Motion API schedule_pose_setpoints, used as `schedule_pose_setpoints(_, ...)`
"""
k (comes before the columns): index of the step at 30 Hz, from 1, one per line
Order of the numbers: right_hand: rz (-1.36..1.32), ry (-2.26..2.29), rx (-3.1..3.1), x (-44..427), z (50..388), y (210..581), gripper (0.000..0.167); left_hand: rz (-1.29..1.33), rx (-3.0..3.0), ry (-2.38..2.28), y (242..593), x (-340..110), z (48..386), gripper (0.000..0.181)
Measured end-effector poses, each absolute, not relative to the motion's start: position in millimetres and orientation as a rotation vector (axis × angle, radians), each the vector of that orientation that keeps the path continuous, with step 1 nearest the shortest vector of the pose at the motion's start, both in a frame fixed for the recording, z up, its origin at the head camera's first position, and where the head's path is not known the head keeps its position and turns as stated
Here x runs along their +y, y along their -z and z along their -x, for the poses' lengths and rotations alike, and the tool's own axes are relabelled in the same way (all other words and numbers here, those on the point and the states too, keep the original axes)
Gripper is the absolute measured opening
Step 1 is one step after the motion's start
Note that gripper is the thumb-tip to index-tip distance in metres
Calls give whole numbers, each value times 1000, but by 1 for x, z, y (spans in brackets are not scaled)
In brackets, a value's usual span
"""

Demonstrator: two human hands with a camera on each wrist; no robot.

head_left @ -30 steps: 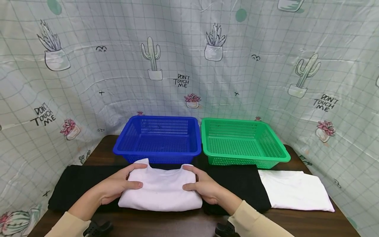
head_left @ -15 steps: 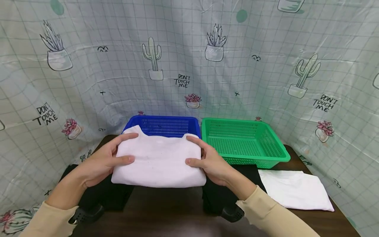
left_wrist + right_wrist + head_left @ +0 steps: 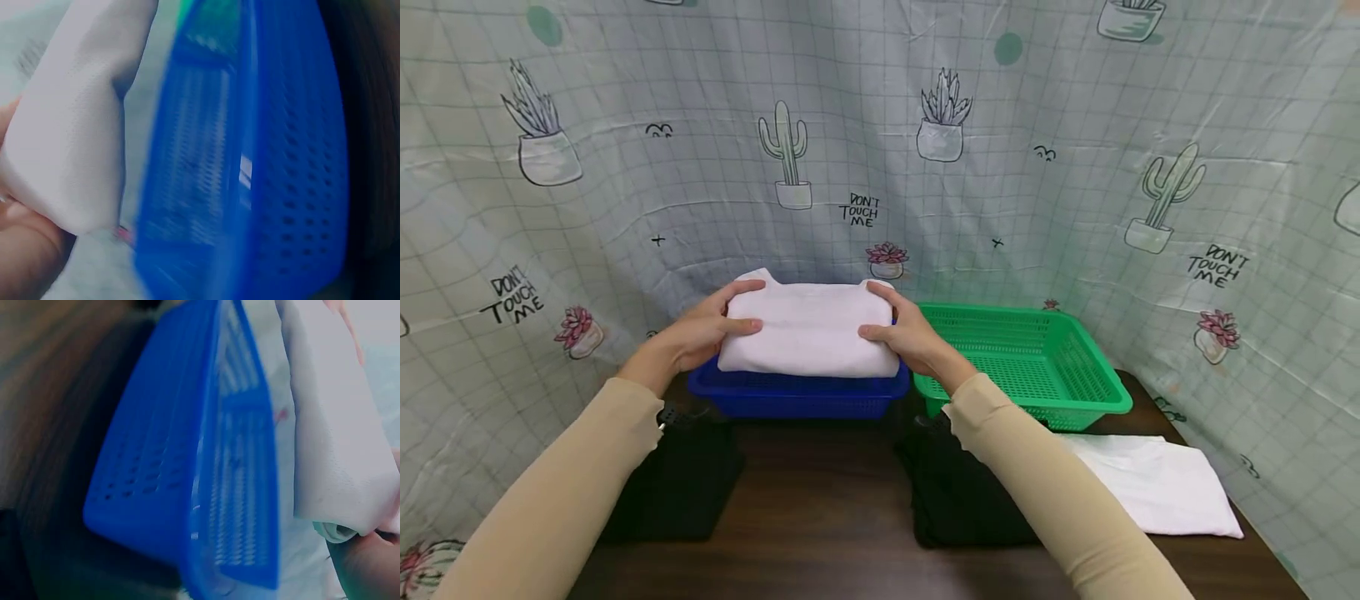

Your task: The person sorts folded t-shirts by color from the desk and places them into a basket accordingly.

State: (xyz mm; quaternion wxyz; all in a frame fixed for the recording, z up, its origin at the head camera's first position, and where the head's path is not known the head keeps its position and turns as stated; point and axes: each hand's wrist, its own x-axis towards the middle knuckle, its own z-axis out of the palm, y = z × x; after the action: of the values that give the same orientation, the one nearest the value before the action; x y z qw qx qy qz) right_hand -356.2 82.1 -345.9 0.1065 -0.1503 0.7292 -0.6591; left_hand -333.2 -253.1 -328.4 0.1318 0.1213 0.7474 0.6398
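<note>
Folded white shirt (image 3: 811, 329), moving forward since earlier, is hovering between the fingers (image 3: 745, 327); left hand (image 3: 703, 330) and right hand (image 3: 916, 335) are pinching opposite ends, apparently keeping the fold together; blue basket (image 3: 805, 405) is standing below the fingers

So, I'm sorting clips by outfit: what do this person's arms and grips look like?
The left sleeve and right sleeve are long, plain beige, with slightly wavy cuffs. The left grip and right grip wear no gloves. A black left wrist band shows by its cuff; the right wrist's dark gear is too hidden to detail.
</note>
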Motion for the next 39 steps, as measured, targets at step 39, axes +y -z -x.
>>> schedule_pose_setpoints(39,271,1679,2555,37,403,419,80,-39,2351,-1665,406,-248,393,78)
